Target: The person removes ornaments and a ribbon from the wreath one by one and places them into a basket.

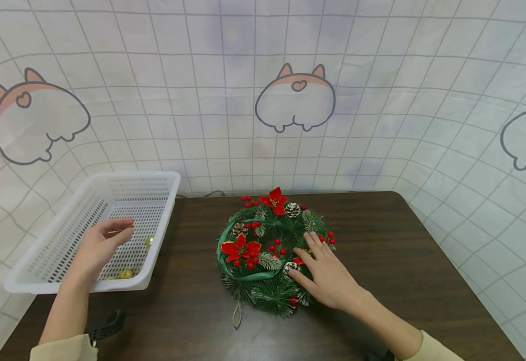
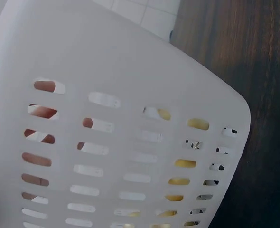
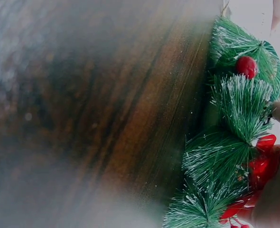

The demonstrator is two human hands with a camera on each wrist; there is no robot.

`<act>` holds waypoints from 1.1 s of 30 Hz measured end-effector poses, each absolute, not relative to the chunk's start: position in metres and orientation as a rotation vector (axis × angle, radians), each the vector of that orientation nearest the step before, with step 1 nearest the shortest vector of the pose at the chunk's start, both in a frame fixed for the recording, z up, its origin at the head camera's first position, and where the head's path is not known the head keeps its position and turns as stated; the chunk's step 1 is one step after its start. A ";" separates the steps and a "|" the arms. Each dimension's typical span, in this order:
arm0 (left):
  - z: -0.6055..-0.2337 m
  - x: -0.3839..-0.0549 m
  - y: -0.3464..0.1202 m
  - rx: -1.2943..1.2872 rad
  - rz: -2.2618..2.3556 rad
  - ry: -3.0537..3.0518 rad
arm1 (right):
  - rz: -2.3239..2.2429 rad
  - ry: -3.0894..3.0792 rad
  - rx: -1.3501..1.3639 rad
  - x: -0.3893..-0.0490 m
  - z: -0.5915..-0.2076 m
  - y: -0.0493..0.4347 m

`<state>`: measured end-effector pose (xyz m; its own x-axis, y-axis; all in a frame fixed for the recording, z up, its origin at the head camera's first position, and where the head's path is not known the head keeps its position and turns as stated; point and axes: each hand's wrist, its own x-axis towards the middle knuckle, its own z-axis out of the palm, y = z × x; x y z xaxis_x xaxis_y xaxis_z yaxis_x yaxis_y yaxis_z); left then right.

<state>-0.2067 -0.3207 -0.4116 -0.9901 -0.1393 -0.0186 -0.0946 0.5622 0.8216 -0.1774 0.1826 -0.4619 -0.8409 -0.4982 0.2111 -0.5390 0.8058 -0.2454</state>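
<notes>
A green Christmas wreath (image 1: 274, 296) lies on the table, set with red poinsettias (image 1: 241, 248), red berries and snowy pine cones (image 1: 292, 210). A green ribbon (image 1: 253, 276) loops over its left part. My right hand (image 1: 326, 276) rests on the wreath's right side, fingers extended, close to a pine cone; in the right wrist view the hand overlaps red petals (image 3: 265, 166). My left hand (image 1: 102, 245) hovers over a white plastic basket (image 1: 160, 235), its fingers loosely bent with nothing visible between them. Gold baubles (image 1: 126, 274) sit in the basket near its front right corner.
The dark wooden table (image 1: 371, 240) meets a grid-patterned cloth (image 1: 226, 100) at the back and right. A twine loop (image 1: 237, 316) sticks out from the wreath's front. The basket's slotted wall (image 2: 130, 61) fills much of the left wrist view.
</notes>
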 end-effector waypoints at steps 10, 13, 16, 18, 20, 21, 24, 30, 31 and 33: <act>-0.403 -0.204 -0.308 0.087 -1.429 -2.739 | 0.447 -2.850 0.827 -0.177 -0.462 0.183; -0.398 -0.203 -0.302 0.053 -1.373 -2.740 | 0.448 -2.848 0.830 -0.178 -0.462 0.183; -0.394 -0.201 -0.295 0.000 -1.325 -2.720 | 0.449 -2.851 0.830 -0.178 -0.462 0.183; -0.391 -0.200 -0.289 -0.052 -1.309 -2.706 | 0.449 -2.853 0.827 -0.178 -0.462 0.182; -0.389 -0.198 -0.283 -0.113 -1.303 -2.685 | 0.450 -2.853 0.824 -0.178 -0.462 0.183; -0.388 -0.197 -0.279 -0.139 -1.303 -2.675 | 0.450 -2.854 0.821 -0.178 -0.462 0.183; -0.387 -0.195 -0.267 -0.210 -1.311 -2.665 | 0.457 -2.852 0.820 -0.178 -0.462 0.183; -0.391 -0.192 -0.244 -0.327 -1.407 -2.655 | 0.464 -2.860 0.820 -0.178 -0.462 0.183; -0.392 -0.192 -0.241 -0.341 -1.419 -2.654 | 0.462 -2.862 0.818 -0.178 -0.462 0.183; -0.394 -0.191 -0.234 -0.356 -1.455 -2.651 | 0.463 -2.858 0.820 -0.178 -0.463 0.183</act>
<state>-0.1910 -0.2343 -0.3936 -0.9680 0.1571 0.1956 0.2494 0.5170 0.8188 -0.1776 0.1831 -0.4626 -0.8435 -0.4948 0.2087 -0.5354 0.8052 -0.2550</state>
